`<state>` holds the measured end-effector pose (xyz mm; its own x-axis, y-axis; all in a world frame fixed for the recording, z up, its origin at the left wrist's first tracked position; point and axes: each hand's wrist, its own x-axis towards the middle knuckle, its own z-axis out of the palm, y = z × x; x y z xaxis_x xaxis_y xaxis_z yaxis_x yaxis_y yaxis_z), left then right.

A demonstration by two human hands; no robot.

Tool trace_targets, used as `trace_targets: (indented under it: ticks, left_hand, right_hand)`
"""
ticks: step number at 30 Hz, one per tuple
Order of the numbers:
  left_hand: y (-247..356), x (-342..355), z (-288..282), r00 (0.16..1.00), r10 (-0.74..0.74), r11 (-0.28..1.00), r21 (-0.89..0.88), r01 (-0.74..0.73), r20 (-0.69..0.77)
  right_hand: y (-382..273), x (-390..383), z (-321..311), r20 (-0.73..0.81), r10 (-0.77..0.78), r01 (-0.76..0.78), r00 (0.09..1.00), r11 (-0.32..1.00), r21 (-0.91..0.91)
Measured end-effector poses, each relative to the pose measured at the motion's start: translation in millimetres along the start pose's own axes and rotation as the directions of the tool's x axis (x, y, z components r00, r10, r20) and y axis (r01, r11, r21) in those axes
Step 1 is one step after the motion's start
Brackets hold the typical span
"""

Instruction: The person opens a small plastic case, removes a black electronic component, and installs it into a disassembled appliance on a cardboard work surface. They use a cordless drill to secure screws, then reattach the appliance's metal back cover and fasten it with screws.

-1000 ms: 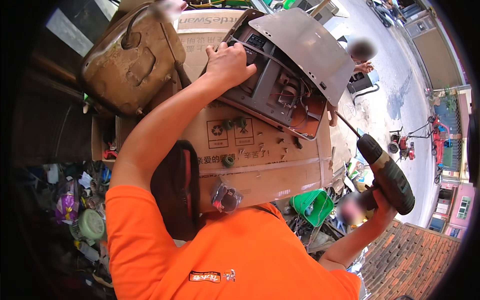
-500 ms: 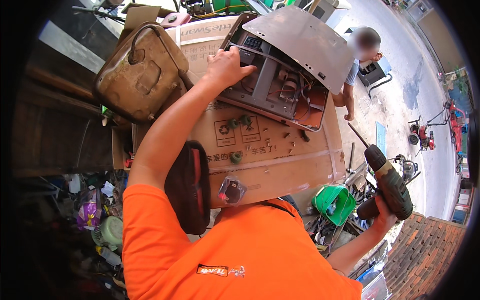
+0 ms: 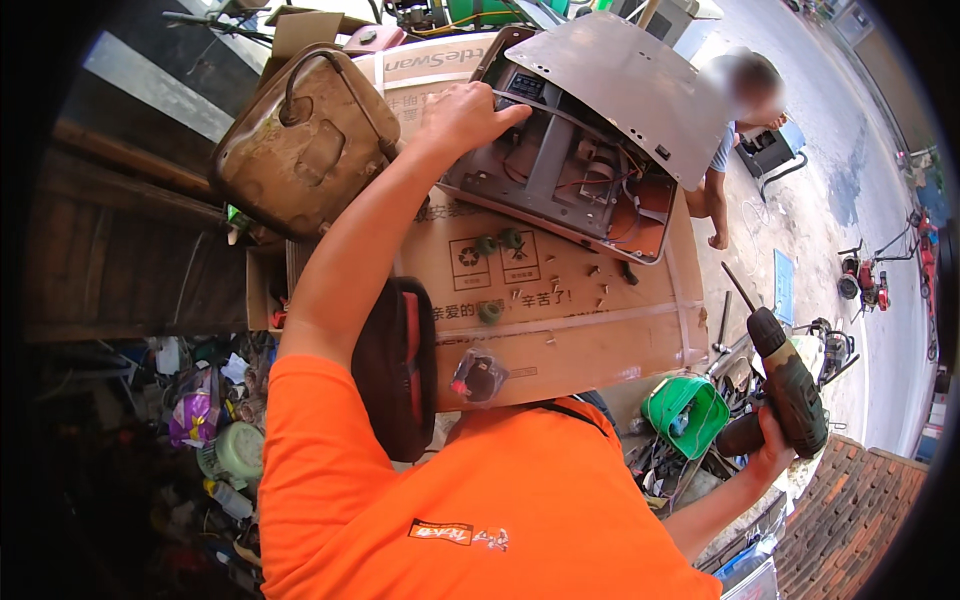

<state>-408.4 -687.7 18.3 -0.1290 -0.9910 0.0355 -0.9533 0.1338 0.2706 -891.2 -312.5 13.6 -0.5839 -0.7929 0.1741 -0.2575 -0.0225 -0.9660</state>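
My left hand [image 3: 462, 120] grips the upper-left part of an open metal casing [image 3: 545, 160], which has wiring, a cylindrical part and an orange-brown compartment inside. A bent grey metal cover [image 3: 620, 80] rests tilted over its upper side. My right hand [image 3: 770, 440] holds a dark cordless drill [image 3: 785, 385] with a long bit, out to the right of the cardboard box [image 3: 560, 355]. On the cardboard lie several green rubber pieces [image 3: 489, 310], several small screws and a small bagged part [image 3: 478, 375].
A dirty brown tank [image 3: 300, 140] stands left of the casing, a black bag [image 3: 410, 380] below it. A person in a light shirt [image 3: 715, 195] is beyond the cover. A green bucket [image 3: 690, 415] sits low at right. Clutter [image 3: 200, 420] fills the lower left; machines [image 3: 870, 280] stand along the road.
The view has shifted, moving the table and casing rightward in the picture. The drill appears lower. The other person's body and arm have come into view beside the cover. My hands keep their holds.
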Motion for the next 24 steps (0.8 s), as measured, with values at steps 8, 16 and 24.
trace_targets:
  ticks: [8, 16, 24]
  left_hand:
    - [18.0, 8.7, 2.0, 0.988, -0.112, 0.993, 0.043, 0.108, 0.107]
    - [14.8, 10.0, -5.1, 0.983, -0.121, 0.991, 0.077, 0.111, 0.141]
    - [17.8, -1.4, -8.2, 0.989, -0.059, 0.991, 0.123, 0.042, 0.137]
  right_hand:
    - [-12.0, -2.6, 17.1, 0.026, -0.005, 0.005, 1.0, 1.0, 0.007]
    - [-8.4, 0.3, 21.2, 0.013, 0.064, -0.064, 0.998, 0.998, 0.014]
    - [-4.5, 0.5, 31.0, 0.017, 0.031, -0.031, 0.999, 1.0, -0.003]
